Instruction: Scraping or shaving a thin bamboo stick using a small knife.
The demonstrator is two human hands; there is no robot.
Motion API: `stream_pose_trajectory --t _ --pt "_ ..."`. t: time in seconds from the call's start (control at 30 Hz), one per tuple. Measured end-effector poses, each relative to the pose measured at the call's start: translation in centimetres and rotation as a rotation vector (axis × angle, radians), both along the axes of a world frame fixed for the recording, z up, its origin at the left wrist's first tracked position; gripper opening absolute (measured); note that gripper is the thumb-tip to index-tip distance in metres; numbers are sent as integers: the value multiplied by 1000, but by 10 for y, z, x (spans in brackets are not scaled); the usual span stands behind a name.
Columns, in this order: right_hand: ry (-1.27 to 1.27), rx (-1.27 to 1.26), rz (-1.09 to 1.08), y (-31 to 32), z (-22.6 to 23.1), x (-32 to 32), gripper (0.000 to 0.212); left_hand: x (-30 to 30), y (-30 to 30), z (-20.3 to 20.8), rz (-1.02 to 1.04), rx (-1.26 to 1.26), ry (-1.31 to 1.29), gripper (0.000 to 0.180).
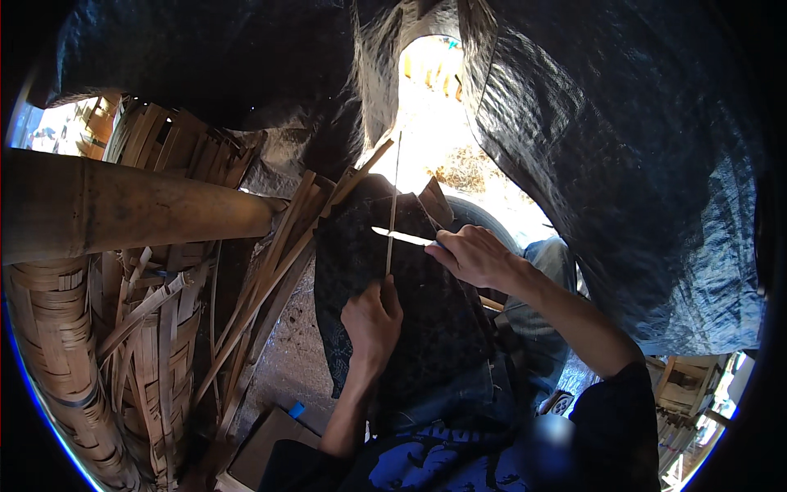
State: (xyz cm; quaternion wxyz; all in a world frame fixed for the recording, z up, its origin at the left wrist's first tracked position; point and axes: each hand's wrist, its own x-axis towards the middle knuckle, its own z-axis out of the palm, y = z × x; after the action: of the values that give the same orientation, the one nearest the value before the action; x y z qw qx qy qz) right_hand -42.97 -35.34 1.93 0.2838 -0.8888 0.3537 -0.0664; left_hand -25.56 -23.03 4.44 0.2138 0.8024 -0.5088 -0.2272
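My left hand (373,322) is closed around the lower end of a thin bamboo strip (393,215), which stands up and away from me over my lap. My right hand (478,257) grips a knife by its handle, mostly hidden in the fingers. The pale knife blade (403,237) points left and crosses the strip a short way above my left hand; it seems to touch it. Beneath both hands, a dark patterned cloth (434,328) covers my lap.
To the left, a thick bamboo pole (156,205) juts in above woven bamboo baskets (53,328). Long split bamboo pieces (270,283) lean beside my lap. Dark plastic sheeting (607,156) hangs ahead and right, around a bright opening. A box (270,451) sits at lower left.
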Motion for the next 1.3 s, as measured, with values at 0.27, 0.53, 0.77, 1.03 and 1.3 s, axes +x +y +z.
stream_pose_trajectory --t 0.27,0.53,0.77,1.03,1.3 --pt "-216 -367 -53 -25 -37 4 21 3 2 7 77 38 177 29" --pt "110 -381 -376 -108 -40 -10 37 3 0 21 102 109 288 31" --pt "-460 5 -204 -17 2 5 34 11 -13 16 123 88 299 32" --pt "-200 0 -33 17 12 5 36 -1 -10 5 -4 -51 -80 30" --pt "16 23 41 4 -1 9 40 -6 -7 0 -10 -21 -163 27"
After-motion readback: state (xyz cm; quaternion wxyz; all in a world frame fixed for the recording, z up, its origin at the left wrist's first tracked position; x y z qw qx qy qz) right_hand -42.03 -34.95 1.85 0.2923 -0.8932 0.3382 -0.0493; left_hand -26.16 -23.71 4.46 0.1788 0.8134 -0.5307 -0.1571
